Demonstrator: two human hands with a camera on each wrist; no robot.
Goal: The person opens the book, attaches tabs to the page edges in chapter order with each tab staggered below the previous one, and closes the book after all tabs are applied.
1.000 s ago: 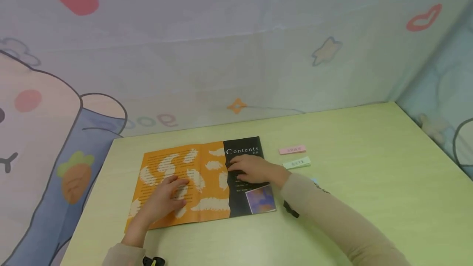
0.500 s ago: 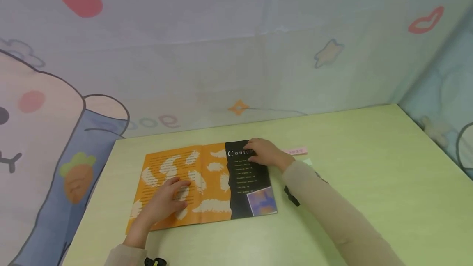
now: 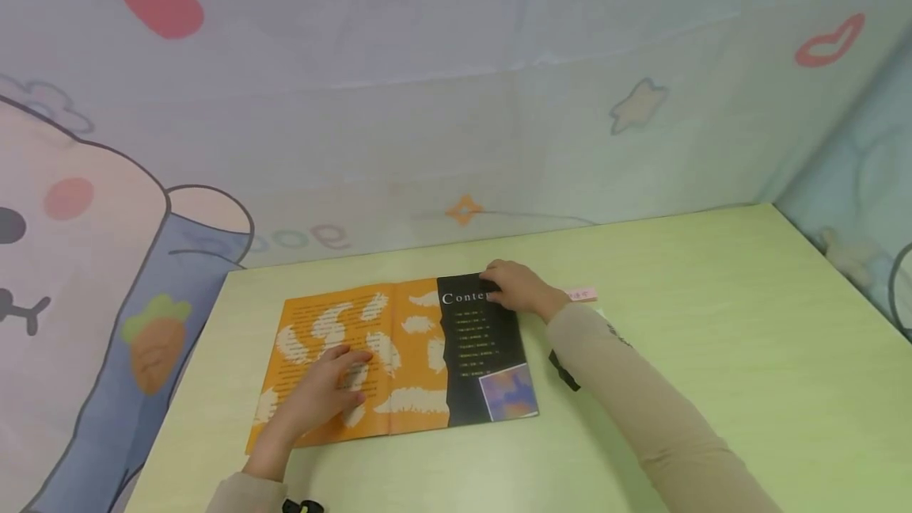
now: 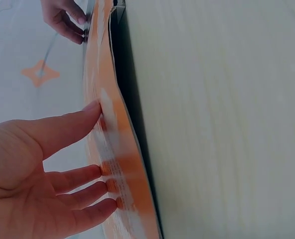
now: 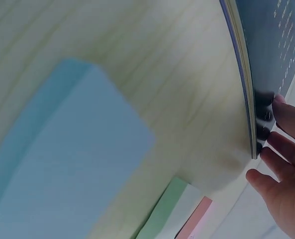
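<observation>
An open magazine [image 3: 399,351] lies flat on the yellow-green table [image 3: 712,323]. Its left page is orange with white strokes, and its right page is black and headed "Contents". My left hand [image 3: 321,390] presses flat on the orange page [image 4: 115,164] with straight fingers [image 4: 75,124]. My right hand [image 3: 516,287] is at the far right corner of the black page [image 5: 274,45]. Its curled fingertips [image 5: 281,144] grip that corner's edge. The same hand [image 4: 65,20] shows small at the top of the left wrist view.
Just right of the magazine lie a pink paper strip [image 3: 580,294] [image 5: 197,224], a green strip [image 5: 167,214] and a blue sticky pad [image 5: 62,164]. A cartoon-printed cloth wall [image 3: 427,101] stands behind the table and on both sides.
My right hand slid from the middle of the black page up to its far right corner and curled on the edge. My left hand stayed pressed on the orange page.
</observation>
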